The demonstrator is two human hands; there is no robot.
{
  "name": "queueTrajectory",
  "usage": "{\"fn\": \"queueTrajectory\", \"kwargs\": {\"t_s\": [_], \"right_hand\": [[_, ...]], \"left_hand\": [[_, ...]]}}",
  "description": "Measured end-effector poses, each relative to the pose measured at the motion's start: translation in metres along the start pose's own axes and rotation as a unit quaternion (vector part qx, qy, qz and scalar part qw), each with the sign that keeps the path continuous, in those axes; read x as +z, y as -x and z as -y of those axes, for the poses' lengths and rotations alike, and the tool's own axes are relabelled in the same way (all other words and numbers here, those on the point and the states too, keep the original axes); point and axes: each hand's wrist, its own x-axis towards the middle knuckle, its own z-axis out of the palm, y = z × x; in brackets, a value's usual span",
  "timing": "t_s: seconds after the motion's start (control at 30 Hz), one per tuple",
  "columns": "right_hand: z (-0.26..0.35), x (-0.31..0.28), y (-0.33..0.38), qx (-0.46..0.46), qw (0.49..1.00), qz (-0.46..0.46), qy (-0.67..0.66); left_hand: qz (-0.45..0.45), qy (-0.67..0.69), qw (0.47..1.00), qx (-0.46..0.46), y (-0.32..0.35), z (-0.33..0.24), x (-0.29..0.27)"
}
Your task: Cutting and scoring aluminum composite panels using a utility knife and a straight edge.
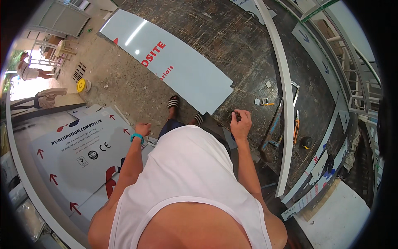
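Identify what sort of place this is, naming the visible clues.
Probably a fabrication workshop: a large pale sheet rests on a scuffed dark work surface, with an orange tool and apparent tape measure toward the right; more printed sheets overlap at left.

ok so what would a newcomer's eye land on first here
Probably the long pale panel with red lettering, lying on the dark worktable ahead of the person. Next, the pale bar running down the table's right part, and the yellow-and-white bucket on the floor at far left.
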Motion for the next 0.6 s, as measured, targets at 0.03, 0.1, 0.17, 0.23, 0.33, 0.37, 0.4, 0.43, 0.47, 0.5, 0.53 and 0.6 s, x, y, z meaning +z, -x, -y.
{"fn": "queueTrajectory", "kwargs": {"t_s": [0.03, 0.1, 0.17, 0.23, 0.33, 0.37, 0.4, 0.43, 0.47, 0.5, 0.53, 0.6], "right_hand": [[0.000, -0.001, 0.003, 0.006, 1.000, 0.000, -0.005], [0.000, -0.003, 0.007, 0.018, 1.000, -0.002, -0.014], [0.001, -0.003, 0.010, 0.027, 1.000, -0.005, -0.015], [0.002, -0.001, 0.011, 0.025, 1.000, -0.001, -0.014], [0.003, 0.003, 0.008, 0.022, 1.000, 0.004, -0.016], [0.004, 0.005, 0.007, 0.016, 1.000, 0.004, -0.021], [0.004, 0.007, 0.006, 0.011, 1.000, 0.005, -0.026], [0.005, 0.008, 0.005, 0.005, 0.999, 0.006, -0.031], [0.006, 0.009, 0.004, -0.007, 0.999, 0.011, -0.046], [0.006, 0.010, 0.003, -0.002, 0.999, 0.008, -0.037], [0.007, 0.010, 0.003, -0.001, 0.999, 0.012, -0.038], [0.007, 0.009, 0.001, 0.001, 0.999, 0.018, -0.041]], "left_hand": [[0.007, 0.003, 1.000, -0.008, 0.001, 0.005, 0.000], [0.015, 0.008, 0.999, -0.027, 0.001, 0.016, 0.001], [0.020, 0.011, 0.999, -0.040, 0.000, 0.026, 0.000], [0.021, 0.011, 0.999, -0.048, -0.003, 0.033, 0.000], [0.025, 0.011, 0.998, -0.050, -0.006, 0.038, -0.001], [0.026, 0.012, 0.998, -0.048, -0.008, 0.039, -0.001], [0.026, 0.012, 0.998, -0.047, -0.008, 0.039, -0.001], [0.026, 0.011, 0.999, -0.045, -0.009, 0.038, -0.001], [0.026, 0.012, 0.999, -0.042, -0.010, 0.037, -0.001], [0.027, 0.013, 0.999, -0.039, -0.010, 0.037, 0.000], [0.028, 0.013, 0.999, -0.036, -0.011, 0.036, 0.000], [0.028, 0.011, 0.999, -0.031, -0.013, 0.036, 0.001]]}}
